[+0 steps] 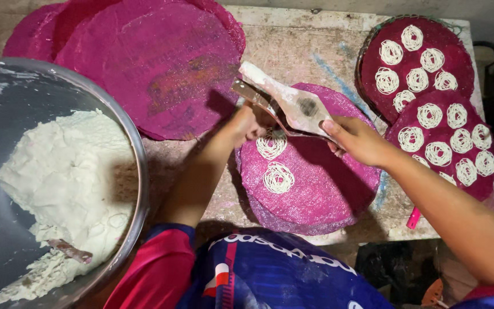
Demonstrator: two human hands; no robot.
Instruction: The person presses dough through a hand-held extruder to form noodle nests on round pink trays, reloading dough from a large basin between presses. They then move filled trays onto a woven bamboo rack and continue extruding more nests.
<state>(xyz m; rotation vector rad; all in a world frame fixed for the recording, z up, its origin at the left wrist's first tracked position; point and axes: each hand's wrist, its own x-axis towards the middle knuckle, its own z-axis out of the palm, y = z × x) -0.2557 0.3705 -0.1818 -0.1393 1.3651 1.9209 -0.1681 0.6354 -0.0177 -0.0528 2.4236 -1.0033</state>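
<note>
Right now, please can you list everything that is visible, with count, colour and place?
press tool: one, metal, dough-coated, held over the middle mat
middle mat: one, pink, round, table centre
noodle nests on it: two, white
filled mats: two, dark pink, right, many white nests
empty mats: several, pink, stacked top left
bowl: one, metal, left
dough: one white mass, in bowl
table: one, worn, pale
left hand: on the press
right hand: fingers on the press handle

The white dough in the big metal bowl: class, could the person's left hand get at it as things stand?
Probably yes, once freed. The dough lies uncovered in the bowl, beside the left arm, nothing between. But the left hand is gripping the press with the right hand.
</note>
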